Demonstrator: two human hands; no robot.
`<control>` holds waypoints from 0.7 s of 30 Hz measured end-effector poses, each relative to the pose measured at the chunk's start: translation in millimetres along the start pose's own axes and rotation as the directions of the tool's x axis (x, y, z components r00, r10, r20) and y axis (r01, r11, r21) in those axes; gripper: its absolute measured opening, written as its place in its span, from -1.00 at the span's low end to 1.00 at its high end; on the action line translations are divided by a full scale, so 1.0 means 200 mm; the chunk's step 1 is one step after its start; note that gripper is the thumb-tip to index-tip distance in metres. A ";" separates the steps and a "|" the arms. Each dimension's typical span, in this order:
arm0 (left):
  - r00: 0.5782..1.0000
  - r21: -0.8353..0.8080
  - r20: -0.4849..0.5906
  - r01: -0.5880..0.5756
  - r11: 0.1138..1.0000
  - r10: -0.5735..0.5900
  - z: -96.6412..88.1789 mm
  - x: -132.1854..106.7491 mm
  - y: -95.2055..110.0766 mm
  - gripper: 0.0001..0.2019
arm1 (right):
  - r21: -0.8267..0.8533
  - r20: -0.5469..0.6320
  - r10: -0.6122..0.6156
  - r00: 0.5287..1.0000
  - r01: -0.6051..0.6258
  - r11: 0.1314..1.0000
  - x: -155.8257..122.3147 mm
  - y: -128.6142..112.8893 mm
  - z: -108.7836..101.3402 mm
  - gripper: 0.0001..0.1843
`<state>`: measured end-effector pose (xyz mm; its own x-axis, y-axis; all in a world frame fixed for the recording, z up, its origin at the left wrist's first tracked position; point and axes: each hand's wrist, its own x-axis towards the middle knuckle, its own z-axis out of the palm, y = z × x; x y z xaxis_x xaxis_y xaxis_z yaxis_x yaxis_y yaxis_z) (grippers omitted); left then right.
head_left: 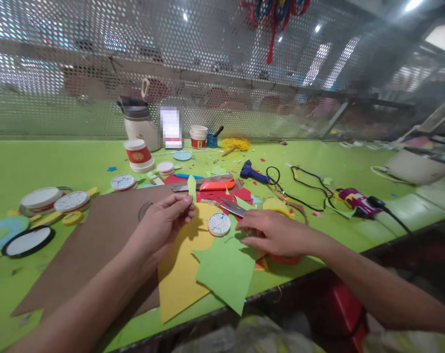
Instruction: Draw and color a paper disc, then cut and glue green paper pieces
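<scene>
My left hand (167, 223) pinches a small light green paper leaf (192, 186) upright between thumb and fingertips. Over the scissors (234, 208), my right hand (270, 233) has its fingers loosely bent and thumb apart, with no grip visible. The scissors' blades point left from beneath its fingers; the hand hides their rear part. Just left of these fingertips lies a round white disc (219, 224) with blue speckles. A green paper sheet with jagged edges (226, 272) lies below it, partly over a yellow sheet (180, 279).
Brown card (108, 245) lies under my left arm. Behind my hands are an orange utility knife (217, 185) and a blue glue gun (257, 172). Round lids (71, 201) stand left; a red-and-white cup (138, 155) and a jug (139, 125) stand farther back. A cord (310, 203) runs right.
</scene>
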<state>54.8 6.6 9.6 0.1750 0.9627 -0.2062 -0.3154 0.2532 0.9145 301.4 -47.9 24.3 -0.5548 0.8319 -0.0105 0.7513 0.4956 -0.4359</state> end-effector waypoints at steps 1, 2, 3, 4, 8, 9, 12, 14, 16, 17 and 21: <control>1.000 -0.002 0.001 -0.001 1.000 0.001 0.00 0.00 0.00 -0.76 | -0.046 0.031 -0.006 1.000 0.007 0.999 -0.05 -0.01 0.00 -0.75; 1.000 -0.005 0.003 -0.003 1.000 0.003 0.00 0.00 0.00 -0.77 | -0.066 0.050 -0.017 0.999 0.020 0.998 -0.10 -0.03 0.01 -0.73; 1.000 -0.008 0.005 -0.007 1.000 0.007 0.00 0.00 0.00 -0.78 | -0.077 0.062 -0.039 0.997 0.044 0.996 -0.15 -0.05 0.02 -0.69; 1.000 -0.011 0.007 -0.010 1.000 0.010 0.00 0.00 0.00 -0.80 | -0.086 0.066 -0.071 0.995 0.077 0.993 -0.19 -0.08 0.03 -0.63; 0.999 -0.025 0.005 -0.038 0.999 0.038 0.01 -0.01 0.02 -0.88 | -0.157 0.006 -0.186 0.983 0.185 0.970 -0.27 -0.18 0.13 -0.45; 0.999 -0.027 0.003 -0.048 0.998 0.048 0.01 -0.01 0.02 -0.90 | -0.172 -0.030 -0.194 0.980 0.186 0.967 -0.27 -0.19 0.17 -0.48; 0.997 -0.023 0.004 -0.077 0.997 0.078 0.01 -0.01 0.03 -0.95 | -0.209 -0.185 -0.218 0.958 0.179 0.961 -0.23 -0.19 0.28 -0.68; 0.996 -0.016 0.016 -0.093 0.996 0.093 0.02 -0.01 0.03 -0.95 | -0.235 -0.276 -0.269 0.923 0.207 0.950 -0.20 -0.17 0.34 -0.75; 0.994 -0.011 0.031 -0.106 0.994 0.106 0.02 -0.01 0.03 -0.93 | -0.247 -0.347 -0.313 0.884 0.237 0.940 -0.18 -0.16 0.38 -0.77; 0.993 -0.009 0.039 -0.112 0.994 0.112 0.02 -0.01 0.03 -0.93 | -0.246 -0.376 -0.323 0.868 0.243 0.938 -0.16 -0.16 0.39 -0.78; 0.988 -0.017 0.057 -0.142 0.990 0.143 0.02 -0.01 0.03 -0.92 | -0.253 -0.467 -0.315 0.826 0.217 0.943 -0.10 -0.17 0.43 -0.81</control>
<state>56.9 5.7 17.5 0.1807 0.9821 -0.0535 -0.3524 0.1154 0.9287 255.0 -102.5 -38.6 -0.5284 0.6479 0.5487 0.6785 0.7107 -0.1857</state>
